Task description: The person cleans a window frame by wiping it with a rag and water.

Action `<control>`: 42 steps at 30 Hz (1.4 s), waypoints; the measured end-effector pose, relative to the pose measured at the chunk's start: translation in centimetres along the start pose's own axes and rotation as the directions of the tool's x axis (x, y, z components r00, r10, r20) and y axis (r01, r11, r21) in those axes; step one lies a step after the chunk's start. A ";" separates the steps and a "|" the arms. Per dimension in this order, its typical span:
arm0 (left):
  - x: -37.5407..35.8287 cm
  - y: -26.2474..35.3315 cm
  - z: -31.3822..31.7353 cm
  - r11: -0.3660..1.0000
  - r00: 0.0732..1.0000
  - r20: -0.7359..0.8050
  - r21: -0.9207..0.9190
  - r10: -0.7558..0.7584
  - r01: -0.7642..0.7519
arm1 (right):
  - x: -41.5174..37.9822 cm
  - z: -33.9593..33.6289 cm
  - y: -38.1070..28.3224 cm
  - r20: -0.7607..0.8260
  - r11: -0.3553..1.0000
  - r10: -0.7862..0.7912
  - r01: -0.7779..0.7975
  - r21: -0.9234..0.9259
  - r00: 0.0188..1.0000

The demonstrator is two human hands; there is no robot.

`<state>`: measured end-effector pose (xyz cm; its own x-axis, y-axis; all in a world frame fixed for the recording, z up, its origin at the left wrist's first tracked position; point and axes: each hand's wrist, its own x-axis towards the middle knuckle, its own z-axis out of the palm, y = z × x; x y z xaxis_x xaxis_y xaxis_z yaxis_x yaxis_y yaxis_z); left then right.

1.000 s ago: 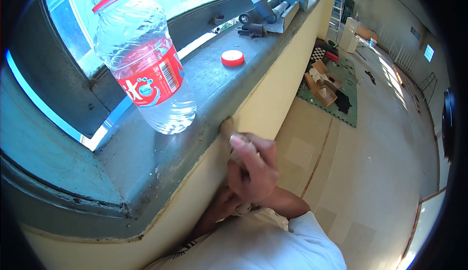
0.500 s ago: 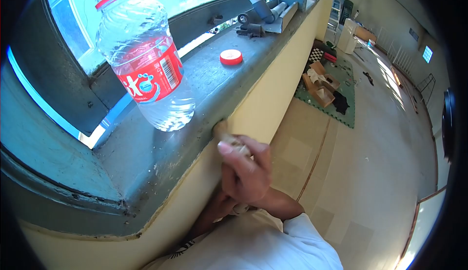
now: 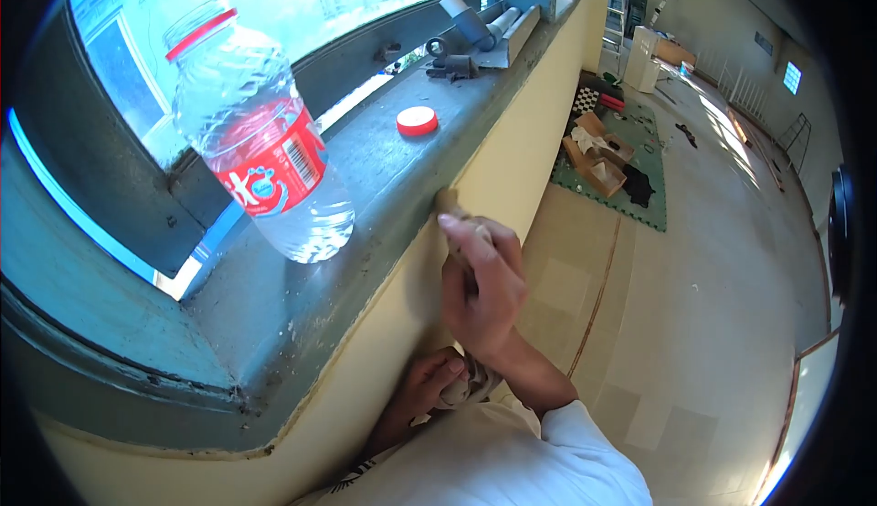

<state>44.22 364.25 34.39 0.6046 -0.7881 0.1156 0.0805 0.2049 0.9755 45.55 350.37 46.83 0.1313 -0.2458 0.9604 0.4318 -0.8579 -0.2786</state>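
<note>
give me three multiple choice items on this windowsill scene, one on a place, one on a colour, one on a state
1. Where does the loose cap lie?
A. on the sill, apart from the bottle
B. on the floor mat
C. screwed on the bottle

2. What colour is the label on the water bottle?
A. green
B. red
C. yellow

3. How is the right hand placed?
A. resting flat on the floor
B. gripping the bottle's neck
C. closed on a small pale piece pressed against the sill's front edge

Answers:
1. A, the red cap sits alone on the window sill, farther along than the bottle.
2. B, a red band wraps the clear bottle's middle.
3. C, the fingers hold the pale piece at the sill's edge above the yellow wall; the left hand is lower down, by the wall, holding something crumpled.
</note>
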 end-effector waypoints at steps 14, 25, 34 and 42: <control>-0.2 1.1 -0.2 0.993 0.993 0.040 -0.025 -0.110 0.111 | 1.0 -0.5 -0.1 0.001 0.974 0.220 -0.220 0.051 0.976; -0.5 -2.7 -1.2 0.998 0.995 0.080 0.039 -0.061 0.058 | -0.7 -0.9 -3.9 0.058 0.971 0.198 -0.204 0.128 0.978; -0.8 -1.4 -1.3 0.998 0.993 0.098 0.026 -0.060 0.058 | -0.9 -1.0 -5.3 0.101 0.998 -0.057 0.058 -0.009 0.993; -1.1 -1.5 -1.1 0.998 0.993 0.103 0.020 -0.057 0.055 | -1.3 -2.1 -6.1 0.253 0.986 -0.157 0.138 0.090 0.955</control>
<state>44.33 365.48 32.61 0.5143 -0.8540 0.0783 0.0981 0.1493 0.9839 40.86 354.94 47.28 0.2834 0.0139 0.9589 0.5244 -0.8394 -0.1428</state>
